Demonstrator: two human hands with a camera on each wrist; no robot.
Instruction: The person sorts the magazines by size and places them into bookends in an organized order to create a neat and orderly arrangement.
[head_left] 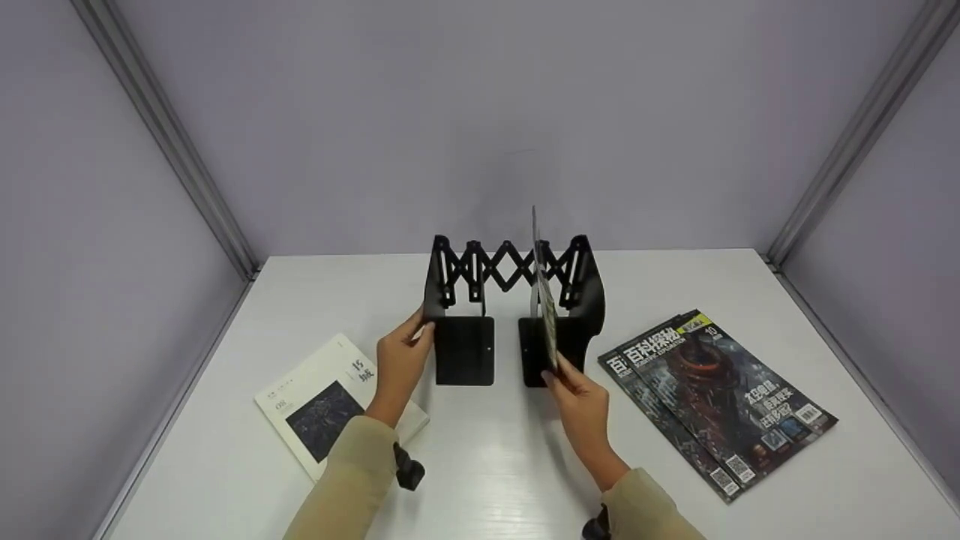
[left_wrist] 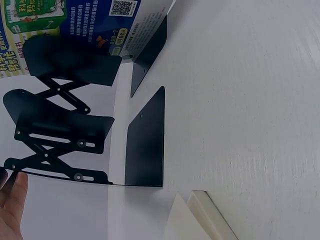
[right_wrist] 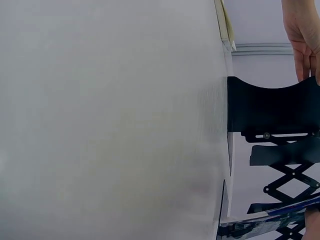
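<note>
A black expandable bookend (head_left: 465, 352) with a crisscross scissor lattice stands near the back of the white table. My left hand (head_left: 403, 364) pinches the edge of its left end panel, thumb in front. In my right hand (head_left: 585, 405) is a thin magazine (head_left: 548, 319), held upright by its near lower edge. It stands edge-on to the head view, just inside the bookend's right end panel and over the right base plate. The left wrist view shows its blue printed cover (left_wrist: 95, 30) with a QR code behind the black dividers.
To the left lies a white book (head_left: 341, 356) with a dark square picture, partly behind my left forearm. Two overlapping dark magazines (head_left: 712, 390) lie at the right of the table (head_left: 487, 465). Grey walls (head_left: 360, 112) enclose the back and sides.
</note>
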